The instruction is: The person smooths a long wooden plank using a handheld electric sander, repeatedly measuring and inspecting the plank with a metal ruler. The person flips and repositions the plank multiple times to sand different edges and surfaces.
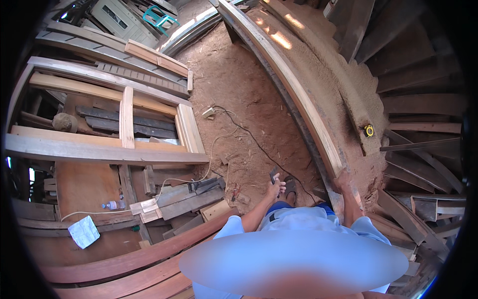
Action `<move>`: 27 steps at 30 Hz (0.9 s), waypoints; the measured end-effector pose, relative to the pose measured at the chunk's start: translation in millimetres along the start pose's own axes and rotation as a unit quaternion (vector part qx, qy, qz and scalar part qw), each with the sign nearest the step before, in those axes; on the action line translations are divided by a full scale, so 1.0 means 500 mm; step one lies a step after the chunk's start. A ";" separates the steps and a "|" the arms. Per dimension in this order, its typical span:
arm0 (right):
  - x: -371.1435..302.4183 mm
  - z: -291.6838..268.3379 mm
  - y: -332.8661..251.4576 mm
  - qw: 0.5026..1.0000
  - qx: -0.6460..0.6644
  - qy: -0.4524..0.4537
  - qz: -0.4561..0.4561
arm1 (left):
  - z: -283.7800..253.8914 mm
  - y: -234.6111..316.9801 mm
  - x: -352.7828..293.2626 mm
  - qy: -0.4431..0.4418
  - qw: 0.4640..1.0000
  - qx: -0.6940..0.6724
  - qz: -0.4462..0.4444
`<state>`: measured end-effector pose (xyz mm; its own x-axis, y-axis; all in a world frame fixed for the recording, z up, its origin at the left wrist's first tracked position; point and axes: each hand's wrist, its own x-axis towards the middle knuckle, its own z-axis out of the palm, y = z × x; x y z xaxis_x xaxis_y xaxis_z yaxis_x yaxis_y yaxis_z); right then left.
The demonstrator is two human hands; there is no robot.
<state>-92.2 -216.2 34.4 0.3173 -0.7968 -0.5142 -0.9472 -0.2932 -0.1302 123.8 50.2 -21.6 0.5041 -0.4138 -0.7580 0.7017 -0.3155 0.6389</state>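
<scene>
My left hand (275, 189) is closed around a small dark object (273, 173) that sticks up from the fingers; its exact kind is too small to tell. Beside my right leg, my right hand (342, 180) grips the near end of a long pale wooden beam (298, 97). The beam runs away from me toward the top of the view and lies along a darker timber. A yellow tape measure (368, 130) rests on sawdust-covered wood to the right of the beam.
Wooden frames (107, 156) and stacked planks fill the left side. A cable (256, 144) crosses the dirt floor from a pale power socket block (208, 113). A plastic bottle (113, 205) and a pale sheet (83, 232) lie at lower left. Dark boards (418, 104) lean at right.
</scene>
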 end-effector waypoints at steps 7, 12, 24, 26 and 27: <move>0.028 0.024 0.037 0.999 0.045 -0.024 -0.002 | 0.002 0.042 0.047 0.029 0.999 0.037 -0.018; 0.036 0.041 0.057 0.990 0.132 -0.015 -0.050 | 0.142 0.085 0.085 -0.035 0.999 0.003 -0.003; -0.109 0.094 -0.107 0.987 0.032 0.150 -0.041 | 0.316 0.053 0.155 -0.087 0.991 -0.065 -0.082; -0.105 0.136 -0.110 0.980 -0.010 0.187 -0.068 | 0.286 0.045 0.160 -0.105 0.984 -0.110 -0.092; -0.099 0.148 -0.107 0.980 -0.015 0.186 -0.065 | 0.284 0.042 0.151 -0.063 0.989 -0.096 -0.097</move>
<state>-60.4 -122.1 4.1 0.4353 -0.8877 -0.1503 -0.8978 -0.4154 -0.1466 104.9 -109.0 -47.0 0.2935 -0.4679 -0.8336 0.8675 -0.2360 0.4379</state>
